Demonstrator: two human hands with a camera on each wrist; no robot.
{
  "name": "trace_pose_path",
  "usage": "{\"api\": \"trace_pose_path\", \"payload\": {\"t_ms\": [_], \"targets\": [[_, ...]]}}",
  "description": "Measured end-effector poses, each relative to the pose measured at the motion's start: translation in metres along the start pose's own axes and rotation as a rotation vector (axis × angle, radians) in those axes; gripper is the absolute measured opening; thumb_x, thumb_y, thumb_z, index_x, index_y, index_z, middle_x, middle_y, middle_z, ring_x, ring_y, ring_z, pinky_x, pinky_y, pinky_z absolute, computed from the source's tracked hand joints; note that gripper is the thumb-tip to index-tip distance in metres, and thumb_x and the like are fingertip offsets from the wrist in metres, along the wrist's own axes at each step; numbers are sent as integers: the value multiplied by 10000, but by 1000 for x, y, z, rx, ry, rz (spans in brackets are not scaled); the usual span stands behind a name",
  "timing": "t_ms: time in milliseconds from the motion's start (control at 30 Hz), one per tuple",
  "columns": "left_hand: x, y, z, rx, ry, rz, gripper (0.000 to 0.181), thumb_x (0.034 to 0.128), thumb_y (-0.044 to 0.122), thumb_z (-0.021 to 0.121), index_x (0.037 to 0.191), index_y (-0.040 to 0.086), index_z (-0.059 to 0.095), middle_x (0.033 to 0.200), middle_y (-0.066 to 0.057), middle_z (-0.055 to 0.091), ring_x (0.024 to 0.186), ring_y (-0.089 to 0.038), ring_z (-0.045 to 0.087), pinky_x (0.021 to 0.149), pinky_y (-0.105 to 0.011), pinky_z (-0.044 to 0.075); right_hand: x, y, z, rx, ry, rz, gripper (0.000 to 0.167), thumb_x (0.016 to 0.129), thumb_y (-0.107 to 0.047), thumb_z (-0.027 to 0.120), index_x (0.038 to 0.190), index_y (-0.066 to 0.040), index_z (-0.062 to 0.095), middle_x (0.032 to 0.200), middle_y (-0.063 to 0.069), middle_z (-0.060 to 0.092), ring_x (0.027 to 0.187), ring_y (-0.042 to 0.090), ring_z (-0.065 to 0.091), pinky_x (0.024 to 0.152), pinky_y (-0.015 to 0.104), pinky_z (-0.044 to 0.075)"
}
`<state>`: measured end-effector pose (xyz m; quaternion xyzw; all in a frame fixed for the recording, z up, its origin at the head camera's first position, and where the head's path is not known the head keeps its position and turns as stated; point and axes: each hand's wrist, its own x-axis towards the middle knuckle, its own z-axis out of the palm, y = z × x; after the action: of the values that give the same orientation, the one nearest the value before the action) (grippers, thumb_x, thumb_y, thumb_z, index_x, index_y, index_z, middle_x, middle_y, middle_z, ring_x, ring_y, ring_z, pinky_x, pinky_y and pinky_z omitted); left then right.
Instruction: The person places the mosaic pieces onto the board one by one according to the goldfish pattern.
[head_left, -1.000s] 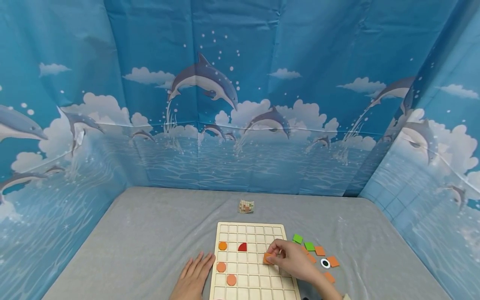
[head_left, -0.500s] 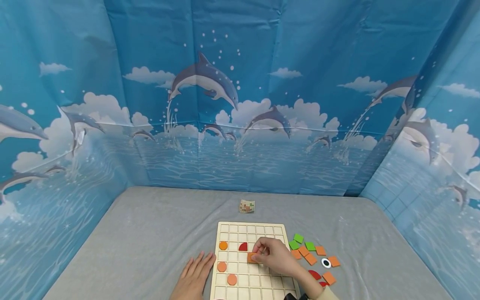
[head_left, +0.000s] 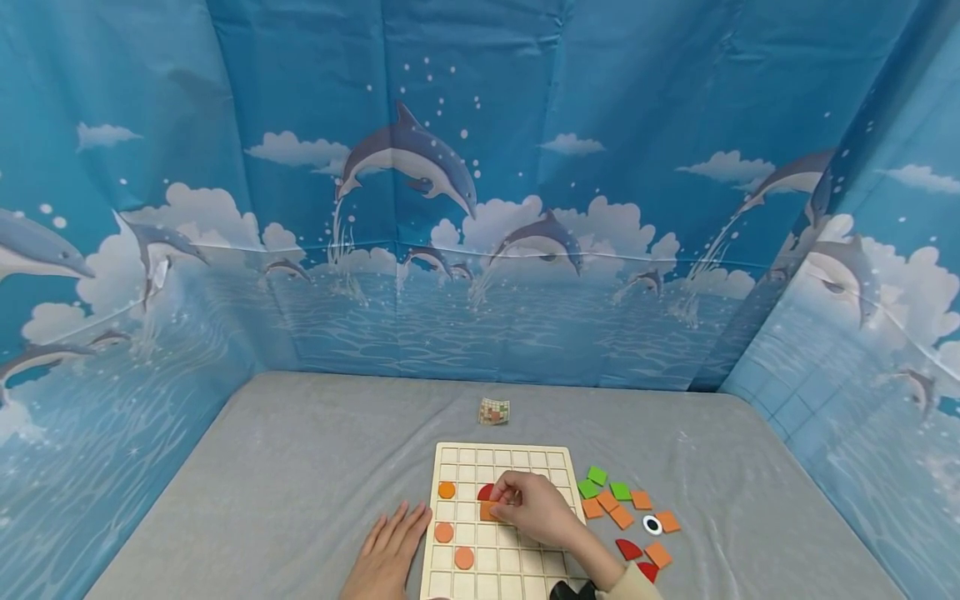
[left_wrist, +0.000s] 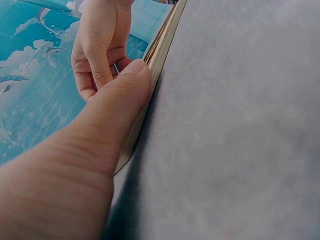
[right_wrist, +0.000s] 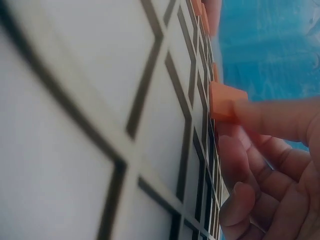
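My right hand (head_left: 536,508) pinches an orange square tile (head_left: 487,511) over the pale gridded board (head_left: 517,560), just below a red quarter-circle tile (head_left: 485,491). In the right wrist view the orange tile (right_wrist: 224,97) stands tilted against the grid, the thumb on its face. Flat beside the board's left edge lies my left hand (head_left: 386,554), fingers straight and their tips at the rim. In the left wrist view its thumb (left_wrist: 117,95) reaches along the board's side. An orange disc (head_left: 446,490) and two coral discs, one of them lower down (head_left: 464,558), sit in cells on the left.
Right of the board lie green squares (head_left: 596,476), orange squares (head_left: 622,517), red quarter-circles (head_left: 628,549) and a white ring with a black centre (head_left: 652,525). A small pattern card (head_left: 494,412) lies behind the board on the grey cloth (head_left: 315,467). A dolphin-printed curtain (head_left: 480,333) surrounds the table.
My right hand has carried the orange square tile leftward across the board, from its right side to below the red quarter-circle. The left hand has stayed in place.
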<state>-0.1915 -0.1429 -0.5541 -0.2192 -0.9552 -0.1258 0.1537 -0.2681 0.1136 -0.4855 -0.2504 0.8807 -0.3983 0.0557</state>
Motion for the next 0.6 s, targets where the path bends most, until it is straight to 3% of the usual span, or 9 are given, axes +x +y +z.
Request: {"api": "trace_pose_path", "payload": {"t_ms": [200, 600], "targets": [[1, 1, -1, -15, -23, -14, 1028, 736, 830, 455, 1443, 86, 392, 1445, -48, 416, 1317, -287, 359, 1051, -192, -134, 2, -1, 2, 1, -2, 4, 60, 845, -118, 718, 845, -141, 663, 728, -91, 565, 582, 75, 478, 546, 259, 410], [1, 2, -2, -15, -10, -18, 1012, 739, 820, 469, 1435, 88, 409, 1435, -46, 430, 1310, -285, 372, 1051, -187, -127, 4, -2, 2, -37, -7, 28, 73, 834, -154, 734, 828, -170, 663, 715, -105, 571, 580, 77, 487, 532, 266, 399]]}}
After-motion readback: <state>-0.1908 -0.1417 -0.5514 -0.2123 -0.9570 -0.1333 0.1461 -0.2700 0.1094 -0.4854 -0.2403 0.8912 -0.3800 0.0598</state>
